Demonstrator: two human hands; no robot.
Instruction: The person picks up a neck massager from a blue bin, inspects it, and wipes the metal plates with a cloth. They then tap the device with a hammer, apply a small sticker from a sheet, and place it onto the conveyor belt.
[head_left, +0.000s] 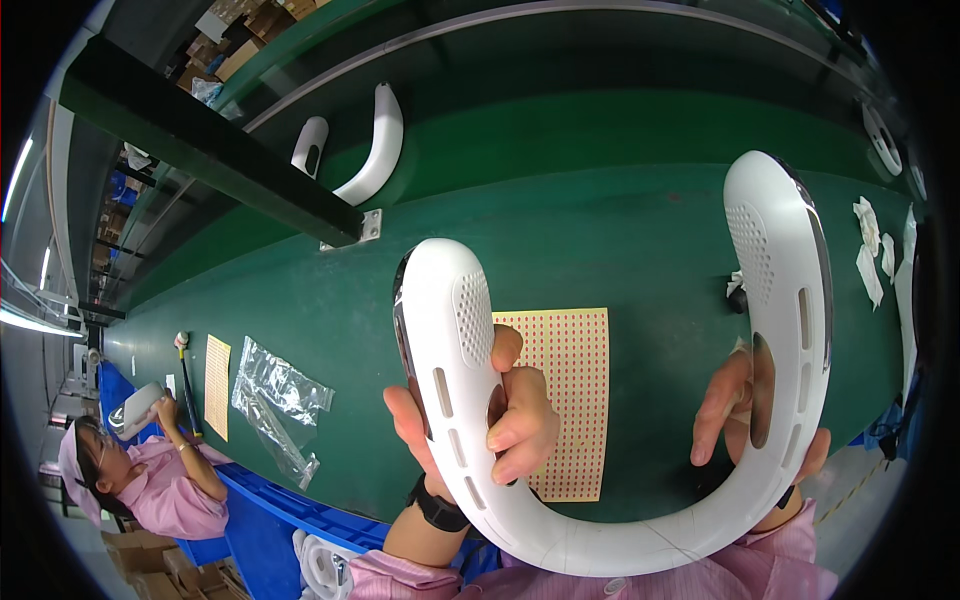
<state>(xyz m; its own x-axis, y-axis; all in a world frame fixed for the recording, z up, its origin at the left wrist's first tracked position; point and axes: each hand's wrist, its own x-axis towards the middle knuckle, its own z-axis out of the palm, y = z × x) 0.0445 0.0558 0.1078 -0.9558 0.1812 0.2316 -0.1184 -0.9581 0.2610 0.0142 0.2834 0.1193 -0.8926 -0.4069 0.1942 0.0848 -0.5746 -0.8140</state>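
- Okay, white U-shaped device (620, 550) is in both hands, lifted over the near side of the green bench (640, 230); curve toward the wearer's body, ends pointing away.
- Left grip (528, 415): clasped round the left arm of the device, fingertips on the inner side by a dark glossy panel.
- Right grip (728, 400): wrapped behind the right arm of the device, looser looking, some fingers free on the inner side; palm contact hidden.
- Good hold, my judgement: share the weight evenly, don't pull the arms apart; curve has no hand under it, so a slip on one side would swing it.
- Better to press on plain white shell; glossy panel (763, 390) probably smudges, perforated patch (473, 320) best left untouched.
- Fine dark lines (680, 540) on the curve: hair, scratch or else, can't tell; tilting to the light should help.
- Wristband (440, 512) close to the shell, could rub; mind the clearance.
- Around: yellow sheet with red marks (580, 400) flat between the device's arms, clear plastic bag (275, 395) farther left, white scraps (867, 270) far right.
- Co-worker (170, 490) at left holds another white device (135, 410).
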